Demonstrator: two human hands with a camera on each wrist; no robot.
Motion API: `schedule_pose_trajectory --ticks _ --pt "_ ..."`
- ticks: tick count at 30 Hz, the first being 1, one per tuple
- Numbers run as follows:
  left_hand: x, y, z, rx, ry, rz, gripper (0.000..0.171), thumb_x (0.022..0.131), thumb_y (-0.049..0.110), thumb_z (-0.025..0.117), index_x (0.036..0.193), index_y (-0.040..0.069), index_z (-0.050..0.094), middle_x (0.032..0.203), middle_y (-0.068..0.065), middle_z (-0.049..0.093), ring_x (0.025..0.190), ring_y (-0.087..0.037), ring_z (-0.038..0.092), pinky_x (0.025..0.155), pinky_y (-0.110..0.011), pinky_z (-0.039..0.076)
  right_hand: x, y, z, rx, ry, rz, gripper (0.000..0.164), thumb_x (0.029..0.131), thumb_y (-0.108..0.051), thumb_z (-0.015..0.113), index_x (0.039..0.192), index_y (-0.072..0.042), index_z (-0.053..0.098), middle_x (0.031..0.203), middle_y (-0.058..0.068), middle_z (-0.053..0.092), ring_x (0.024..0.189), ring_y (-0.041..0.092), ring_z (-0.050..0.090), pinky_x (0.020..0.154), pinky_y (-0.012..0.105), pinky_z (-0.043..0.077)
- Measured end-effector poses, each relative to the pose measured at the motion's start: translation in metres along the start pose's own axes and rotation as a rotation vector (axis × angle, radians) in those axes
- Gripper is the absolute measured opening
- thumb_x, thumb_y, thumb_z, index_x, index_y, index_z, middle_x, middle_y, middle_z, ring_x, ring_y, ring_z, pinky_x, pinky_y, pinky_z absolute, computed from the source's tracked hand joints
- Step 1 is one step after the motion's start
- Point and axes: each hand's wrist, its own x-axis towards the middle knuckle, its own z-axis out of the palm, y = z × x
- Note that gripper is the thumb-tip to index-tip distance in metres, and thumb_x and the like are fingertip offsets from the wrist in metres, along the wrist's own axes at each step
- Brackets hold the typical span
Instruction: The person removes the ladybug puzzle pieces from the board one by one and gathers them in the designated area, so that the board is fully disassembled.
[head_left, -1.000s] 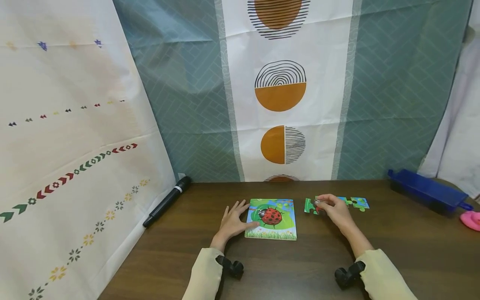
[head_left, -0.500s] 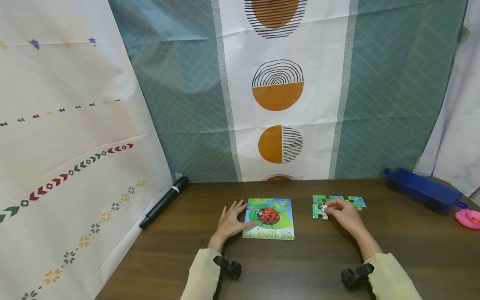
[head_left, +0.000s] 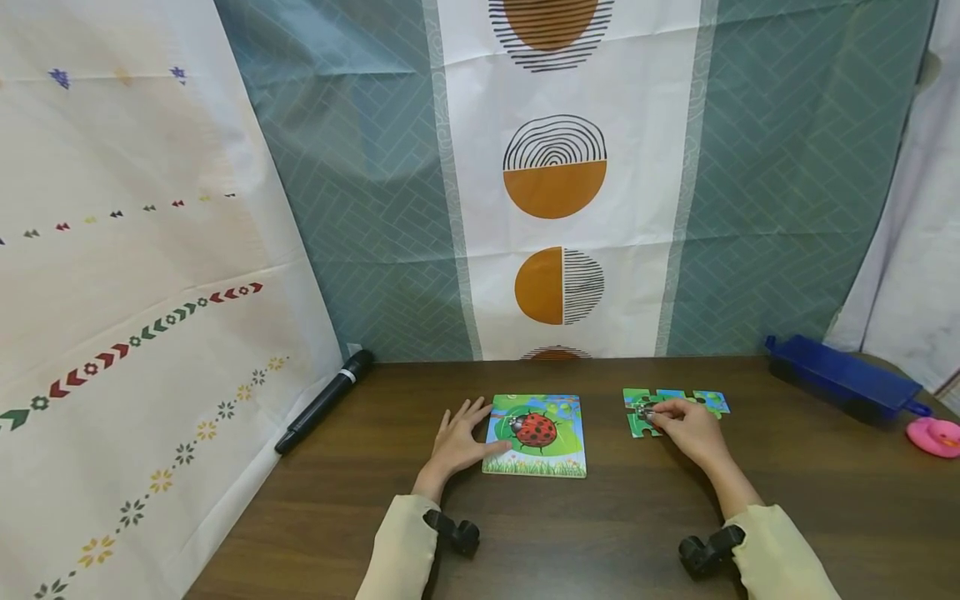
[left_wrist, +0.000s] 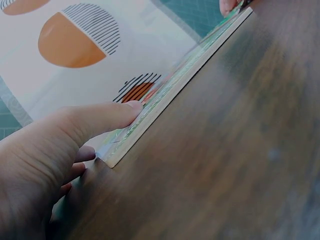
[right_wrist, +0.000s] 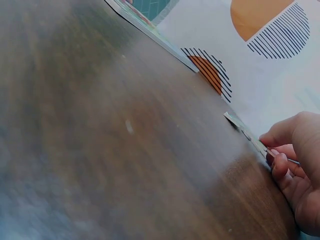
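Observation:
A square ladybug picture board [head_left: 534, 436] lies flat on the table. My left hand [head_left: 457, 448] rests at its left edge, with fingers spread and the thumb [left_wrist: 117, 117] lying on the picture. To the right, my right hand [head_left: 690, 429] pinches a green puzzle piece [head_left: 637, 426] between thumb and fingertips. That piece sits against the near side of another green puzzle piece [head_left: 636, 397]; whether they interlock I cannot tell. A blue-and-green puzzle piece [head_left: 712, 402] lies just beyond the right hand, which partly covers the pieces.
A blue tray with handles [head_left: 847, 377] stands at the back right, near a pink rubber duck [head_left: 933, 437]. A thick black marker [head_left: 324, 402] lies at the left along the white cloth. Patterned cloth [head_left: 562, 192] hangs behind the brown table [head_left: 570, 542].
My right hand has brought the pinched piece from left of the other pieces to their near side, then slightly up against them. The left hand stays on the board.

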Motion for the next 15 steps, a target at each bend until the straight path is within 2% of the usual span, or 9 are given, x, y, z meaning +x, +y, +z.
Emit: schedule_pose_trajectory --ticks 15 --pt "0.0008 -0.0003 -0.0001 -0.001 -0.001 -0.006 0.079 0.079 0.044 0.077 0.145 0.009 0.049 0.156 -0.014 0.038 0.148 -0.038 0.027 0.12 -0.064 0.009 -0.0007 -0.0027 0.0 -0.028 -0.006 0.0 0.028 0.09 -0.018 0.064 0.1 0.008 0.066 0.089 0.021 0.068 0.078 0.027 0.061 0.064 0.027 0.045"
